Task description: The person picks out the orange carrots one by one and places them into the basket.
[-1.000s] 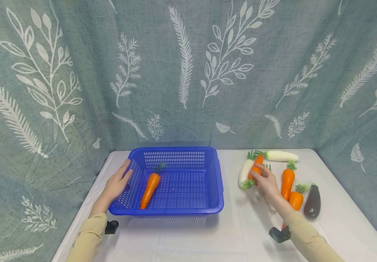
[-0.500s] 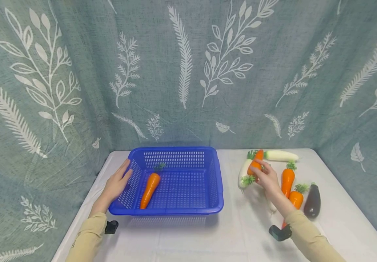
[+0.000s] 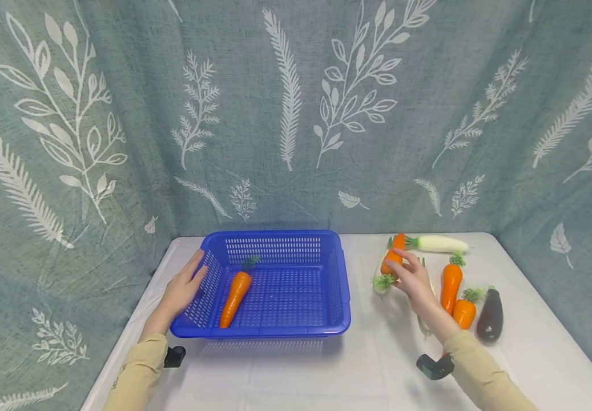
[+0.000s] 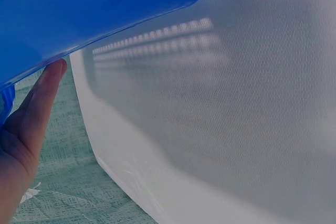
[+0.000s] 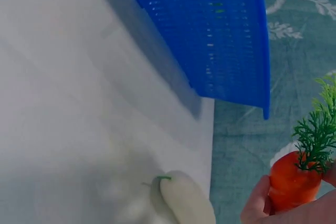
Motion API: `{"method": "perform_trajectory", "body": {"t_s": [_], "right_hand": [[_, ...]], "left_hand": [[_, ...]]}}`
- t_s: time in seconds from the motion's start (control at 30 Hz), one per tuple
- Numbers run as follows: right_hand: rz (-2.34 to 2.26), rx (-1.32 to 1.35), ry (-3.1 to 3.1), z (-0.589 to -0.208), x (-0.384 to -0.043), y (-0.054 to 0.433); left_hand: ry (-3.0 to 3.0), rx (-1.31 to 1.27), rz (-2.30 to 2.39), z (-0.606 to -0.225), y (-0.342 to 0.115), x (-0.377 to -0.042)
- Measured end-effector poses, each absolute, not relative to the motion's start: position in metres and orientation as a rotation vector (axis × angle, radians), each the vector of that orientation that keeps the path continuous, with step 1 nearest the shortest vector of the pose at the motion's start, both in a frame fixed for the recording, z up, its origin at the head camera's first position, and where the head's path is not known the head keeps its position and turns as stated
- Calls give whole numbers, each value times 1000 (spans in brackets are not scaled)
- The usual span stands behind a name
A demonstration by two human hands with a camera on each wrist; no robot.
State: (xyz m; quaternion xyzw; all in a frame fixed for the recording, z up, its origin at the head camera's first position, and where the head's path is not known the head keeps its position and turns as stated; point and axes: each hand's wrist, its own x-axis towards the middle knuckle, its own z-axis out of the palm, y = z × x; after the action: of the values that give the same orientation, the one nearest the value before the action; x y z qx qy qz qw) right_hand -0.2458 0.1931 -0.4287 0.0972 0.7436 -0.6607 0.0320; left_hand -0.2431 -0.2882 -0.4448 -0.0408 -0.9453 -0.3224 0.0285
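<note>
R hand [image 3: 413,279] grips carrot [image 5: 294,181], prob. above radish [image 5: 187,199]; L hand [image 3: 180,290] touching bskt [image 3: 262,331].

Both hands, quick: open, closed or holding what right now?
Left hand: open, fingers resting against the blue basket.
Right hand: closed, holding an orange carrot.

Grey-green curtain [image 3: 244,63] (white leafy prints [image 3: 288,91]) behind and beside white table [image 3: 367,359].

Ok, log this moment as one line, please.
Left hand: touching blue basket | Right hand: holding carrot | Inside basket: second carrot
</note>
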Motion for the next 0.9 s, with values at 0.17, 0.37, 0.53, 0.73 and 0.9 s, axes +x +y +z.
{"method": "perform_trajectory", "body": {"t_s": [0.17, 0.37, 0.53, 0.73, 0.9], "right_hand": [[-2043, 288, 2276, -427, -245, 187], [-2043, 280, 2271, -426, -245, 179], [-2039, 269, 2283, -422, -242, 171], [-2121, 266, 2236, -417, -240, 161], [-2137, 269, 2195, -414, -240, 152]], "left_hand": [[-2925, -117, -1002, -445, -289, -244], [-2924, -118, -989, -445, -288, -244], [-2928, -118, -1000, -444, -288, -244], [-2924, -129, -1005, -444, -288, -245], [-2922, -128, -1006, -443, -288, -244]]}}
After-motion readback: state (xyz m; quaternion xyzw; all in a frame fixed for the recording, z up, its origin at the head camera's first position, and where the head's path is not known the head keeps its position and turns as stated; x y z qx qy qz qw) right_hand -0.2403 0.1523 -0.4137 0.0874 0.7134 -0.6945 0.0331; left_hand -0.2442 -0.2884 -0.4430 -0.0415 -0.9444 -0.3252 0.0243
